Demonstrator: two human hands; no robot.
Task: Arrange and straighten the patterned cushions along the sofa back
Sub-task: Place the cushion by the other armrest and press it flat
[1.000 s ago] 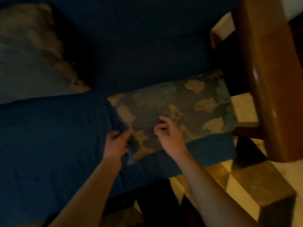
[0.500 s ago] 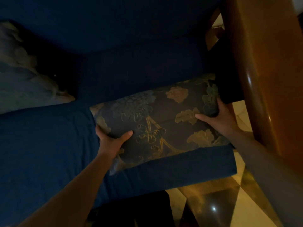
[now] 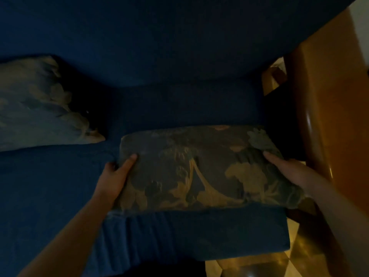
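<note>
Patterned cushion (image 3: 201, 168), centre frame: flat on sofa seat (image 3: 50, 186), not yet against back. Left hand (image 3: 114, 174) and right hand (image 3: 287, 170) clasp its ends, fingers wrapped. Second cushion (image 3: 38, 108), upper left: slumped, unstraightened.

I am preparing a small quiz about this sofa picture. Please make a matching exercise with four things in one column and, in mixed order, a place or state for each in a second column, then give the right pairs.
Column one:
1. left hand
2. right hand
3. floral cushion
4. second cushion

Column two:
A. leans at the far left of the sofa, untouched
B. grips the left edge of the floral cushion
C. held between both hands near the seat's front edge
D. holds the floral cushion's right edge, beside the wooden armrest

Pairs: 1-B, 2-D, 3-C, 4-A
</note>
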